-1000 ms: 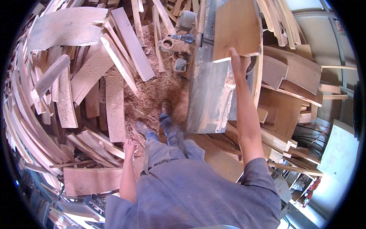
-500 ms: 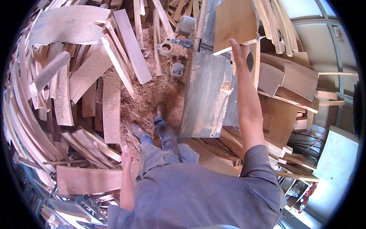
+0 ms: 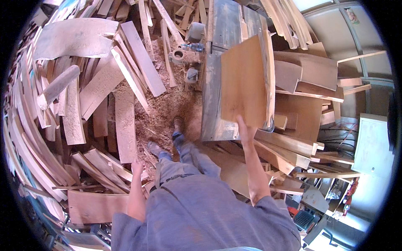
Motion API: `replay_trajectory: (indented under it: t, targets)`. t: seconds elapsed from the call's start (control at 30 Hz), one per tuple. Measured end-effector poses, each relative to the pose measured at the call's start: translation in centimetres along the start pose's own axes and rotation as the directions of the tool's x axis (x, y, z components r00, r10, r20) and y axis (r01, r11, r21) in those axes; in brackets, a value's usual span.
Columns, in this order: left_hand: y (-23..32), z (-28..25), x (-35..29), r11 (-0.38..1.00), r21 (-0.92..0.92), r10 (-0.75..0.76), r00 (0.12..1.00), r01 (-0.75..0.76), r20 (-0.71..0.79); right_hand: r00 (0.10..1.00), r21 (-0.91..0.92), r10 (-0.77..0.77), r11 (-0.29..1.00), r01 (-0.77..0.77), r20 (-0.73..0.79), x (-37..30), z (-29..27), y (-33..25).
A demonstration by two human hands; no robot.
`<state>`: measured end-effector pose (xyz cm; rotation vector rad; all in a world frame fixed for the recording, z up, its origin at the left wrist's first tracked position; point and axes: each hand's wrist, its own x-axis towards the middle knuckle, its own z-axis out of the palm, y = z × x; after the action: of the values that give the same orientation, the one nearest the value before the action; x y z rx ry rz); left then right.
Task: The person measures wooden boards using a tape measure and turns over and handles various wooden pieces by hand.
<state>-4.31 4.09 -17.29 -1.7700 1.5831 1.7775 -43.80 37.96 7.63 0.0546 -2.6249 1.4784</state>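
My right hand (image 3: 247, 129) grips the near end of a flat brown wooden board (image 3: 245, 79), thumb on top and fingers out of sight beneath. The board lies over the grey metal bed (image 3: 211, 125) of a woodworking machine, along its right-hand fence (image 3: 270, 88). At my left side hangs my left hand (image 3: 137, 166), fingers curled in with nothing visible in them. Close to it stands an upright rough plank (image 3: 125, 125). It seems apart from the hand, though the gap is hard to judge.
Piled planks and offcuts (image 3: 63, 163) crowd the left side. Sawdust (image 3: 159, 100) covers the floor around my feet. A motor (image 3: 195, 32) and round metal fittings (image 3: 178, 54) stick out left of the machine. More boards (image 3: 297, 113) are stacked right, before a white cabinet (image 3: 372, 154).
My right hand has drawn the board back toward me along the machine bed, and my arm is less outstretched. My left hand still hangs at my side.
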Motion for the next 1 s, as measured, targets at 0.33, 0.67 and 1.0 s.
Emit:
replay_trajectory:
  t: [0.33, 0.67, 1.0]
  targets:
    - [0.9, -1.1, 1.5, 1.0, -0.012, 0.007, 1.0, -0.007, 0.029, 1.0, -0.059, 0.008, 0.998, -0.009, -0.024, 2.4, 0.9, 0.6]
    - [0.0, 0.5, -1.0, 0.995, -0.068, -0.077, 0.997, 0.078, 0.025, 1.0, 0.039, -0.002, 0.999, 0.003, -0.029, 19.0, 8.3, -2.1]
    - [-2.5, 3.2, -3.3, 0.968, -0.248, -0.028, 1.0, 0.028, 0.005, 0.991, -0.014, -0.132, 0.991, 0.132, 0.004, 36.9, 14.2, 0.9]
